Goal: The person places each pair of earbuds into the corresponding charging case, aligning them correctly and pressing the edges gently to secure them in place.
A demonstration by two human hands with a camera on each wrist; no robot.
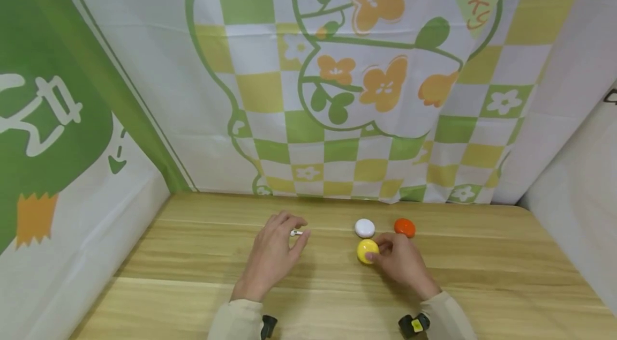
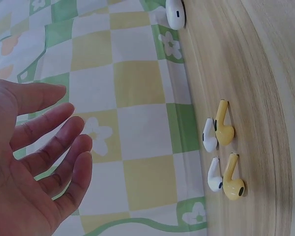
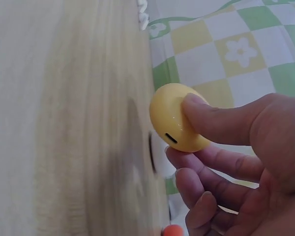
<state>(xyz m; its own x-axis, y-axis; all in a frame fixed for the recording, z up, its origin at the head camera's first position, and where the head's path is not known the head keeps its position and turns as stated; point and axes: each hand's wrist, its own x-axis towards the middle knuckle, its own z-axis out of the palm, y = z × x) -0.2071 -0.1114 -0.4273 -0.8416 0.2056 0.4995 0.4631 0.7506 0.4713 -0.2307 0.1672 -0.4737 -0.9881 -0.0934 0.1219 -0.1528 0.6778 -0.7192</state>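
My right hand [image 1: 381, 254] pinches a yellow oval earbud case [image 1: 366, 250] just above the wooden table [image 1: 482, 276]; the right wrist view shows the thumb [image 3: 211, 118] on top of the case [image 3: 174, 120] and the fingers under it. My left hand [image 1: 291, 235] hovers open with its fingers spread [image 2: 64, 147], holding nothing. Beneath its fingertips lie two white earbuds [image 2: 209, 135] and two yellow earbuds [image 2: 233, 178] in pairs on the table. In the head view only one white earbud [image 1: 296, 233] peeks out.
A white case [image 1: 365, 228] and an orange case [image 1: 405, 227] lie just behind the yellow one. The white case [image 2: 175, 12] also shows in the left wrist view. A green and yellow checked cloth [image 1: 337, 115] hangs behind the table.
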